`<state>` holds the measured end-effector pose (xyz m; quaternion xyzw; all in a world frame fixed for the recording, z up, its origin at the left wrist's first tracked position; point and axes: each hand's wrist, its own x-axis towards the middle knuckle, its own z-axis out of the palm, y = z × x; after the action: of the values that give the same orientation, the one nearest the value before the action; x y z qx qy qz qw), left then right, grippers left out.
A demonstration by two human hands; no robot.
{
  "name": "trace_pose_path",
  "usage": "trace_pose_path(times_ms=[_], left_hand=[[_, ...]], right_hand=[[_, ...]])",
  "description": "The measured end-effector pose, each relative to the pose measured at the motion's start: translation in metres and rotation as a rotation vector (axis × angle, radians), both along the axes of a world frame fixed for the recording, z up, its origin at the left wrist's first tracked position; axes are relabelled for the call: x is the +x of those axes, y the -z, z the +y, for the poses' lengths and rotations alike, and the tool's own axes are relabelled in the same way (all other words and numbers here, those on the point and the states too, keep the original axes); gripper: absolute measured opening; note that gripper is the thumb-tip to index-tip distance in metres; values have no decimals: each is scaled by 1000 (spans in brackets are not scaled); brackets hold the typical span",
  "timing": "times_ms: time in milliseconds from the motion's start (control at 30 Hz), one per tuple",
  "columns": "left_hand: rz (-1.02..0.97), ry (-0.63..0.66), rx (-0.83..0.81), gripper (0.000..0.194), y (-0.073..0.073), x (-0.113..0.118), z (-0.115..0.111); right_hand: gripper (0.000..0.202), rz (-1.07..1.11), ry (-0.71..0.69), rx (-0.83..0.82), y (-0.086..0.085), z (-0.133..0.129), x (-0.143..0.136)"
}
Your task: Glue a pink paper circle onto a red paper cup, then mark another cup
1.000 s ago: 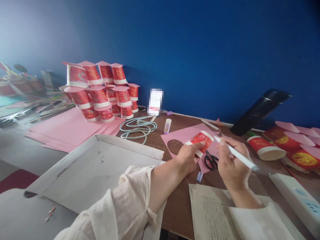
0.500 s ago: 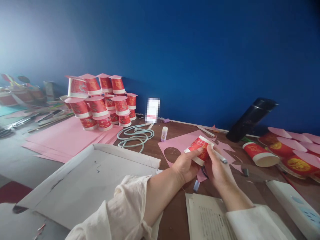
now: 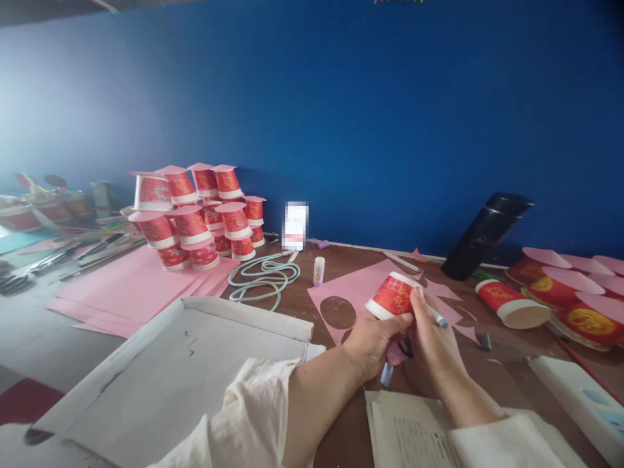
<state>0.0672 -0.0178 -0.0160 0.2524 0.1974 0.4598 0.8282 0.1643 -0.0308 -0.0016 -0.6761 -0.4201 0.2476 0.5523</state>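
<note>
A red paper cup (image 3: 391,296) with gold print, white rims and a white grid drawn on its side lies tilted between my hands. My left hand (image 3: 374,346) is closed round its lower side, thumb along the edge. My right hand (image 3: 433,335) presses its thumb against the cup's right end and keeps a white marker (image 3: 441,320) tucked in its grip; the marker's tip is hidden. Beneath the hands lies pink paper (image 3: 361,286) with round holes cut out. A small grey cap (image 3: 484,342) is to the right.
Pink-topped cups (image 3: 190,224) stand stacked at left on pink sheets (image 3: 112,286). A white box lid (image 3: 146,383), coiled cable (image 3: 266,279), glue stick (image 3: 318,271), lit phone (image 3: 295,225), black flask (image 3: 487,237), lying cup (image 3: 509,304), power strip (image 3: 575,396) and printed papers (image 3: 409,429) surround the hands.
The cup has been turned in my hands, so its grid sits further left and more gold print shows. My left thumb has slid down to the cup's lower edge. The view has tilted slightly upward.
</note>
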Motion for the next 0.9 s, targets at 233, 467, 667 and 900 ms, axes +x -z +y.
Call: trace_pose_path(times_ms=[233, 467, 667, 900], left_hand=[[-58, -68, -115, 33, -4, -7, 8], [-35, -126, -98, 35, -5, -10, 11], [-7, -88, 4, 32, -9, -8, 6], [-12, -28, 80, 44, -2, -1, -2]], right_hand=[[59, 61, 75, 103, 15, 7, 14], [60, -222, 133, 256, 14, 3, 11], [62, -211, 91, 236, 13, 3, 11], [58, 79, -35, 204, 14, 4, 8]])
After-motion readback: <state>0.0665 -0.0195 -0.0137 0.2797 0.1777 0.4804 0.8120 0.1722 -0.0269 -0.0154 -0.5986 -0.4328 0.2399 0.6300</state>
